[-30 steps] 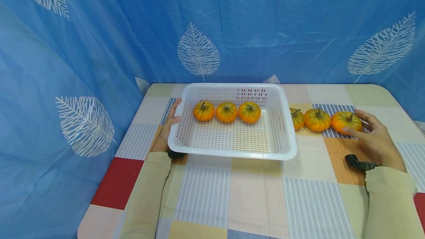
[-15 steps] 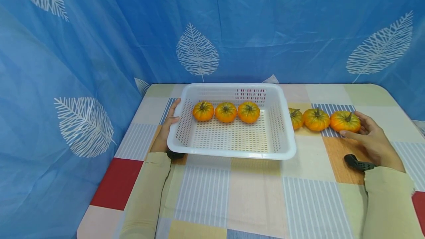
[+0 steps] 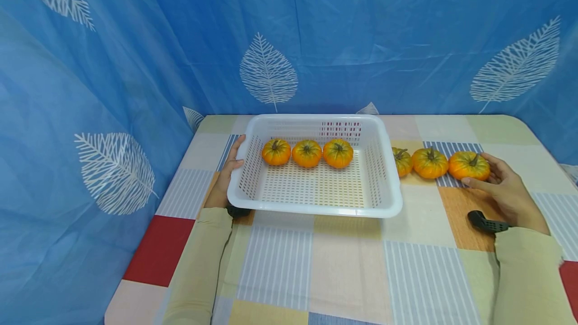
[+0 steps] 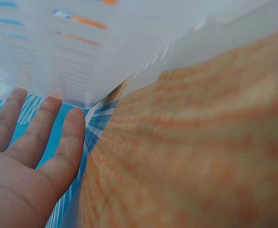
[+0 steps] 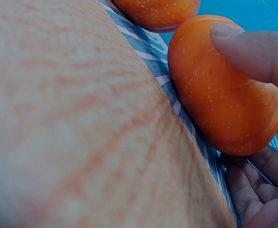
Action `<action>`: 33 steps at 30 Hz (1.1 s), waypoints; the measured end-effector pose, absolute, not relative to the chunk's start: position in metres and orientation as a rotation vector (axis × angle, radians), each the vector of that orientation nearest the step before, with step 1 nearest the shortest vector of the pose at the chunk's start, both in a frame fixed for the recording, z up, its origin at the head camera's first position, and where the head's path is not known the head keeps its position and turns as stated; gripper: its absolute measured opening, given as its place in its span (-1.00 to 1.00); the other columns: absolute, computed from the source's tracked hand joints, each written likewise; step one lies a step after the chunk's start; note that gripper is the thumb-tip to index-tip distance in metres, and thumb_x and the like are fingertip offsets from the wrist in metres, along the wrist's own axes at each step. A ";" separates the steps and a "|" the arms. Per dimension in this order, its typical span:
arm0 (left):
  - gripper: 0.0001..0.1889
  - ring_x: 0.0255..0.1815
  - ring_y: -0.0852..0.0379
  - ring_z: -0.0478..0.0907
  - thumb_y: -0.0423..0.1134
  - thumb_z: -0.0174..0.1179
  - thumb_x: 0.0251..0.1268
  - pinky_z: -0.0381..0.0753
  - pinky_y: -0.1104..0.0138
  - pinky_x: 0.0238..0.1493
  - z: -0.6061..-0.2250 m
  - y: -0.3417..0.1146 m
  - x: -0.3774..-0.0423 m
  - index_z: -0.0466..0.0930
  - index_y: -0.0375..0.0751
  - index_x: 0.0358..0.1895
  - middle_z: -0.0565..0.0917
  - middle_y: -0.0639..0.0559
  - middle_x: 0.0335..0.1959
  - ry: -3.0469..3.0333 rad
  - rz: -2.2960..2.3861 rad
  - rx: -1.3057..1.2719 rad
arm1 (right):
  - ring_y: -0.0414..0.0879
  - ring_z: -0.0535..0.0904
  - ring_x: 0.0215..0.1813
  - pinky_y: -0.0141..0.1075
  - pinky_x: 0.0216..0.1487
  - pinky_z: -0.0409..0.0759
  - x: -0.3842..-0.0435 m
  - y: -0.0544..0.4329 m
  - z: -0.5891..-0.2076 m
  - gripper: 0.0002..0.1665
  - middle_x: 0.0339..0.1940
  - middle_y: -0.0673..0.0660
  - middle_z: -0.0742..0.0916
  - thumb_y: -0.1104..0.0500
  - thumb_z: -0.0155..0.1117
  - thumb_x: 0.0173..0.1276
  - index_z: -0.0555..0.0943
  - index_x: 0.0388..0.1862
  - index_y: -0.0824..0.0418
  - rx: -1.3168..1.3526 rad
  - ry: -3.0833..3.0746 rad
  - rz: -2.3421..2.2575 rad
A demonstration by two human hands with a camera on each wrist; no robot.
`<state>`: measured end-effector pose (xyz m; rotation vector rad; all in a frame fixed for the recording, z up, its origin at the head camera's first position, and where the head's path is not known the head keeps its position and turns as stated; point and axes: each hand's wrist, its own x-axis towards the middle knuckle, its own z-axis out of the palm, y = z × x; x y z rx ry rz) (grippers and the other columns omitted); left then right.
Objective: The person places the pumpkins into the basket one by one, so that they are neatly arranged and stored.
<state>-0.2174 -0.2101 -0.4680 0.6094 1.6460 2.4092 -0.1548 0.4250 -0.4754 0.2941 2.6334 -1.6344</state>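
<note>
Six pumpkins (image 3: pixel 468 166), one basket (image 3: pixel 311 209)

Basket (image 3: pixel 311 209): white, rectangular, slotted, upright on desk (image 3: pixel 347 270); left grip (image 3: pixel 227 177) against its left side. Contents: three pumpkins (image 3: pixel 306 154), orange with greenish tops, stems up, in a row. Right of basket, three alike in line: near pumpkin (image 3: pixel 404 163), partly hidden by the rim; middle pumpkin (image 3: pixel 430 164); end pumpkin (image 3: pixel 468 166), upright, held between thumb and fingers of right grip (image 3: pixel 512 192).
</note>
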 end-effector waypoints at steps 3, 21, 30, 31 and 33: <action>-0.21 0.78 -0.34 -0.30 -0.32 -0.32 0.41 -0.14 -0.27 0.64 -0.467 -0.210 -0.217 0.02 0.32 0.70 -0.29 -0.20 0.82 1.650 2.411 0.593 | -0.11 0.06 0.73 -0.54 0.52 0.15 -0.154 0.425 -0.475 0.09 0.86 0.14 -0.07 -0.01 0.29 0.64 -0.17 0.85 -0.13 0.300 2.633 -1.647; -0.21 0.76 -0.32 -0.22 -0.30 -0.29 0.40 0.01 -0.17 0.62 -0.467 -0.211 -0.216 0.05 0.36 0.69 -0.27 -0.18 0.82 1.661 2.403 0.559 | -0.34 0.26 0.24 -0.64 0.29 0.37 -0.151 0.420 -0.467 0.05 0.85 -0.05 0.03 0.00 0.33 0.61 -0.08 0.83 -0.26 0.387 2.612 -1.741; -0.26 0.62 -0.10 0.05 -0.30 -0.23 0.43 0.16 -0.06 0.54 -0.470 -0.216 -0.216 0.16 0.44 0.62 -0.25 -0.20 0.81 1.662 2.390 0.608 | -0.10 0.05 0.67 0.02 0.69 -0.04 -0.152 0.415 -0.457 0.05 0.85 -0.11 -0.04 -0.03 0.29 0.62 -0.12 0.82 -0.35 0.386 2.612 -1.751; -0.26 0.57 -0.06 0.08 -0.30 -0.23 0.43 0.20 -0.02 0.50 -0.470 -0.216 -0.216 0.17 0.45 0.62 -0.24 -0.20 0.80 1.664 2.386 0.616 | -0.12 0.07 0.64 -0.08 0.68 0.01 -0.152 0.415 -0.456 0.05 0.85 -0.10 -0.02 -0.02 0.30 0.62 -0.11 0.82 -0.35 0.380 2.629 -1.739; -0.26 0.55 -0.04 0.10 -0.30 -0.23 0.43 0.21 0.01 0.49 -0.471 -0.217 -0.216 0.18 0.45 0.61 -0.24 -0.22 0.80 1.666 2.382 0.621 | -0.12 0.08 0.67 -0.25 0.61 0.12 -0.151 0.413 -0.452 0.04 0.85 -0.09 -0.01 0.00 0.29 0.63 -0.10 0.82 -0.32 0.359 2.665 -1.710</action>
